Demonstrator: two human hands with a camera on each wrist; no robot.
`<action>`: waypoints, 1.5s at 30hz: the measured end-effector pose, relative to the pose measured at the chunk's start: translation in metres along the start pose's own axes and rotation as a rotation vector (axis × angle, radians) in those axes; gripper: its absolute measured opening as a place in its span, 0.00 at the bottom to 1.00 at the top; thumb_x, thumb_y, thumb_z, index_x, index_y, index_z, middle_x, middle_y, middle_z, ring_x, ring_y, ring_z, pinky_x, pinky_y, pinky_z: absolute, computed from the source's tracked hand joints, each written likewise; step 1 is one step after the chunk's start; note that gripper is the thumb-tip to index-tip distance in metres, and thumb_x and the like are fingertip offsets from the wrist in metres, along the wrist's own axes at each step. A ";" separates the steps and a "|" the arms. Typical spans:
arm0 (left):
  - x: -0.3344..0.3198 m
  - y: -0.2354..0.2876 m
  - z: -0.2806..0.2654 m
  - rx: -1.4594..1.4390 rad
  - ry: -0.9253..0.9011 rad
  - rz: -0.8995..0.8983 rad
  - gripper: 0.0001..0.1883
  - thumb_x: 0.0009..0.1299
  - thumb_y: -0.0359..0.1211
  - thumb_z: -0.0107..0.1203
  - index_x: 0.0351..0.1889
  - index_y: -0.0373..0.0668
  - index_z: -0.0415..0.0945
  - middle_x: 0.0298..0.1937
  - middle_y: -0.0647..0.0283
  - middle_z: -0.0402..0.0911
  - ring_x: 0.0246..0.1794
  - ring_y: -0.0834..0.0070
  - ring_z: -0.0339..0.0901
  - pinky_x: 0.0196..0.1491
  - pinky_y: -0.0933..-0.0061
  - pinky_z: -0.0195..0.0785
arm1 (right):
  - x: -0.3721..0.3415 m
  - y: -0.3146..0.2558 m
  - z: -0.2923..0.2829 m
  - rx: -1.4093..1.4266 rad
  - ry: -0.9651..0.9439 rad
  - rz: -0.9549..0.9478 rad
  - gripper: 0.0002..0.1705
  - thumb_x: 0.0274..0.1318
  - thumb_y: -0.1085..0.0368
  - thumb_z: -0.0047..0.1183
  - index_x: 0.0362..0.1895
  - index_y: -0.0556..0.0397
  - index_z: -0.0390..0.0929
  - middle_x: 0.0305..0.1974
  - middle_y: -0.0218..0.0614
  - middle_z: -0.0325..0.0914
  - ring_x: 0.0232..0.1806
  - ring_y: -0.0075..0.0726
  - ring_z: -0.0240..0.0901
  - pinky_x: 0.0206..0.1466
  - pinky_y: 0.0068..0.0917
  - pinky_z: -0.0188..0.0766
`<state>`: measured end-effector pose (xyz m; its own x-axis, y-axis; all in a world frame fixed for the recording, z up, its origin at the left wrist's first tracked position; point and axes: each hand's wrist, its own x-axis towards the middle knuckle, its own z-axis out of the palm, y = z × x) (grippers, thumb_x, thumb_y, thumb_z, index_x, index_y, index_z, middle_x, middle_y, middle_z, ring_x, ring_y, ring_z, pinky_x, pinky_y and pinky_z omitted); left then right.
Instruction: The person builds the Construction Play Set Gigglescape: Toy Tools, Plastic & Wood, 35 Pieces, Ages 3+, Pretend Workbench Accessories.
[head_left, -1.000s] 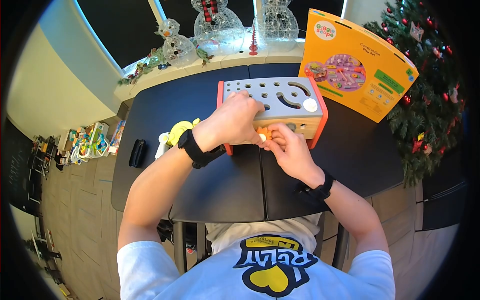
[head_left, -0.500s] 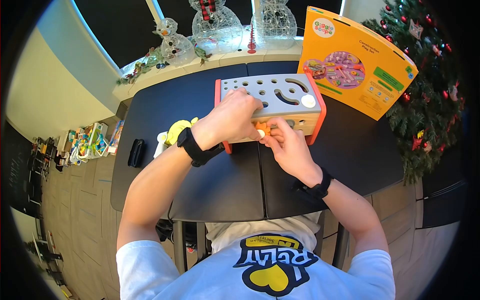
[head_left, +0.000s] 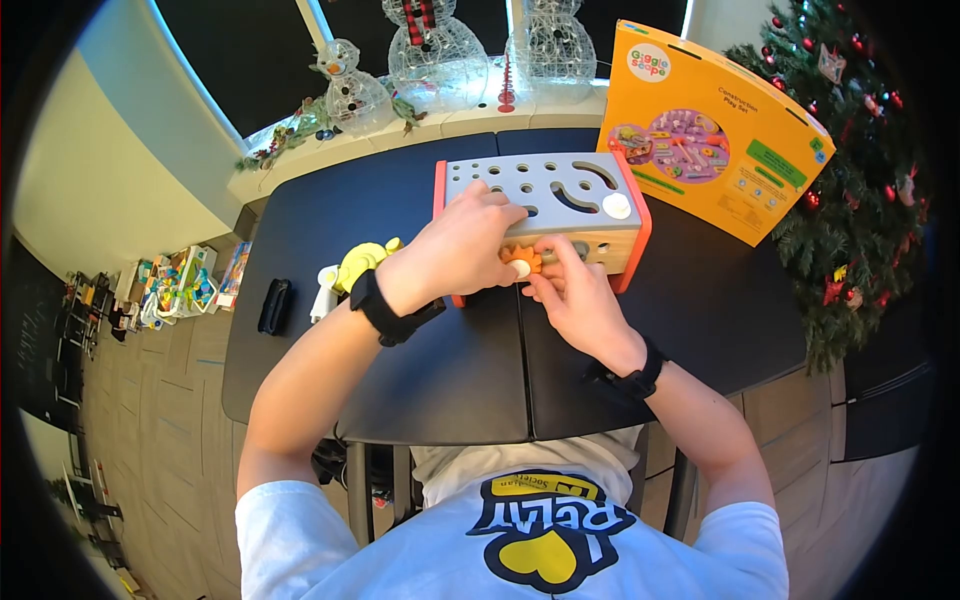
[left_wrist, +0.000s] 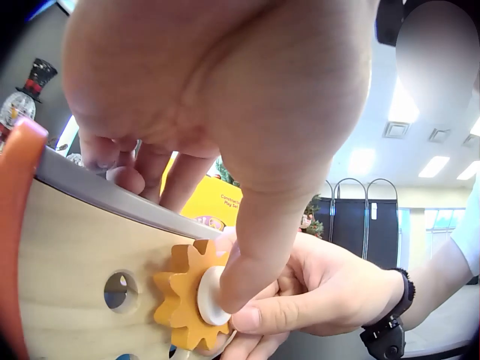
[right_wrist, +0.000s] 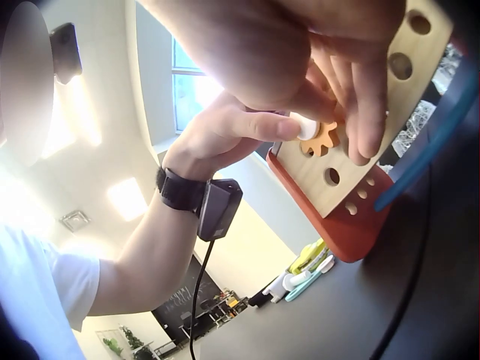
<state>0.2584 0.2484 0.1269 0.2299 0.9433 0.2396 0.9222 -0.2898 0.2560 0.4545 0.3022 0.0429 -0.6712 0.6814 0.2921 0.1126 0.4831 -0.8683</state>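
An orange wooden gear [left_wrist: 191, 296] lies against the wooden front of a toy workbench [head_left: 622, 245]. A white round-headed peg [left_wrist: 211, 296] sits at the gear's centre. My left hand [head_left: 462, 240] reaches over the front edge; its thumb presses the peg head, and its other fingers rest on the grey, holed top [head_left: 540, 185]. From the right, my right hand [head_left: 585, 305] pinches the gear, its thumb tip at the peg's lower rim in the left wrist view. The hands hide part of the gear in the head view.
A yellow-green toy piece [head_left: 362, 265] and a white piece lie left of the workbench, with a black case [head_left: 273, 306] further left. An orange box [head_left: 715, 130] stands behind on the right, beside a decorated tree [head_left: 860, 200]. A white knob [head_left: 617, 206] is on the grey top.
Both hands stay at the gear, with slight finger shifts. More of the gear and its white peg shows between the hands now. The head view has shifted slightly.
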 end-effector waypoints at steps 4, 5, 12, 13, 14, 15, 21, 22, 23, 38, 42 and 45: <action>-0.021 -0.019 -0.016 -0.208 0.128 0.018 0.22 0.60 0.33 0.70 0.53 0.35 0.84 0.50 0.52 0.86 0.48 0.57 0.82 0.53 0.59 0.76 | -0.008 -0.002 -0.009 -0.052 -0.002 0.007 0.24 0.66 0.72 0.58 0.63 0.53 0.66 0.38 0.52 0.89 0.39 0.53 0.90 0.42 0.41 0.85; -0.029 -0.024 -0.024 -0.206 0.161 -0.034 0.21 0.62 0.32 0.69 0.53 0.36 0.84 0.50 0.54 0.86 0.47 0.59 0.82 0.51 0.61 0.76 | -0.010 -0.003 -0.012 -0.049 0.010 0.030 0.29 0.65 0.71 0.60 0.67 0.51 0.65 0.39 0.50 0.90 0.37 0.51 0.90 0.39 0.39 0.85; -0.105 -0.106 -0.053 -0.148 0.436 -0.569 0.15 0.67 0.33 0.61 0.51 0.38 0.86 0.43 0.55 0.88 0.37 0.63 0.84 0.44 0.63 0.78 | 0.004 -0.016 -0.081 -0.421 0.328 -0.417 0.15 0.61 0.73 0.60 0.53 0.57 0.79 0.43 0.44 0.84 0.45 0.48 0.84 0.49 0.37 0.78; -0.119 -0.123 -0.047 -0.068 0.375 -0.606 0.16 0.67 0.34 0.62 0.51 0.38 0.86 0.43 0.54 0.88 0.39 0.61 0.85 0.45 0.62 0.78 | 0.011 -0.014 -0.091 -0.503 0.382 -0.445 0.16 0.60 0.74 0.60 0.53 0.57 0.79 0.48 0.46 0.83 0.52 0.51 0.82 0.55 0.40 0.76; -0.133 -0.139 -0.041 0.010 0.314 -0.641 0.16 0.67 0.35 0.63 0.51 0.38 0.87 0.44 0.53 0.88 0.40 0.60 0.85 0.46 0.62 0.79 | 0.018 -0.009 -0.099 -0.525 0.381 -0.460 0.17 0.61 0.72 0.59 0.55 0.58 0.78 0.56 0.49 0.80 0.60 0.57 0.76 0.65 0.43 0.71; -0.143 -0.152 -0.034 0.087 0.252 -0.675 0.17 0.67 0.36 0.63 0.51 0.38 0.87 0.45 0.53 0.88 0.41 0.59 0.86 0.47 0.61 0.79 | 0.024 -0.008 -0.104 -0.560 0.354 -0.460 0.20 0.63 0.68 0.59 0.59 0.57 0.78 0.61 0.50 0.79 0.66 0.58 0.74 0.70 0.44 0.68; -0.174 -0.169 0.001 0.261 -0.016 -0.840 0.41 0.58 0.51 0.75 0.64 0.34 0.80 0.60 0.47 0.85 0.60 0.55 0.82 0.64 0.60 0.75 | 0.032 0.023 -0.102 -0.426 0.135 -0.248 0.23 0.69 0.59 0.60 0.62 0.57 0.78 0.70 0.51 0.74 0.72 0.58 0.69 0.74 0.43 0.65; -0.173 -0.165 -0.003 0.239 -0.104 -0.895 0.40 0.58 0.52 0.75 0.62 0.35 0.81 0.59 0.47 0.85 0.61 0.55 0.82 0.64 0.60 0.75 | 0.031 0.022 -0.100 -0.428 0.140 -0.256 0.23 0.69 0.59 0.60 0.62 0.57 0.78 0.70 0.51 0.74 0.72 0.59 0.70 0.73 0.43 0.65; -0.171 -0.161 -0.009 0.217 -0.193 -0.948 0.38 0.58 0.53 0.75 0.60 0.36 0.82 0.58 0.47 0.85 0.61 0.54 0.81 0.64 0.60 0.75 | 0.031 0.022 -0.098 -0.430 0.147 -0.265 0.23 0.69 0.58 0.60 0.62 0.57 0.78 0.70 0.51 0.74 0.72 0.59 0.70 0.73 0.43 0.65; -0.163 -0.165 -0.025 0.162 -0.051 -1.036 0.33 0.53 0.37 0.74 0.59 0.42 0.78 0.50 0.49 0.88 0.55 0.51 0.85 0.58 0.56 0.79 | 0.030 0.017 -0.101 -0.399 0.043 -0.333 0.31 0.56 0.60 0.72 0.62 0.56 0.77 0.70 0.49 0.74 0.69 0.59 0.73 0.71 0.42 0.70; -0.145 -0.152 -0.040 -0.110 0.254 -0.905 0.24 0.60 0.27 0.71 0.54 0.40 0.76 0.45 0.54 0.90 0.44 0.64 0.89 0.49 0.64 0.79 | 0.027 0.014 -0.098 -0.377 0.025 -0.331 0.32 0.57 0.60 0.73 0.63 0.55 0.77 0.70 0.47 0.74 0.70 0.58 0.73 0.71 0.42 0.70; -0.127 -0.155 -0.040 -0.394 0.452 -0.677 0.25 0.63 0.29 0.69 0.57 0.36 0.74 0.42 0.52 0.91 0.44 0.62 0.90 0.50 0.65 0.79 | 0.026 0.012 -0.095 -0.368 0.014 -0.331 0.32 0.57 0.59 0.73 0.63 0.55 0.77 0.70 0.47 0.74 0.70 0.58 0.73 0.70 0.42 0.71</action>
<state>0.0739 0.1671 0.0946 -0.5445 0.8022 0.2450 0.6233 0.1916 0.7581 0.5083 0.3780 0.0784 -0.7047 0.4649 0.5360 0.1484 0.8353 -0.5294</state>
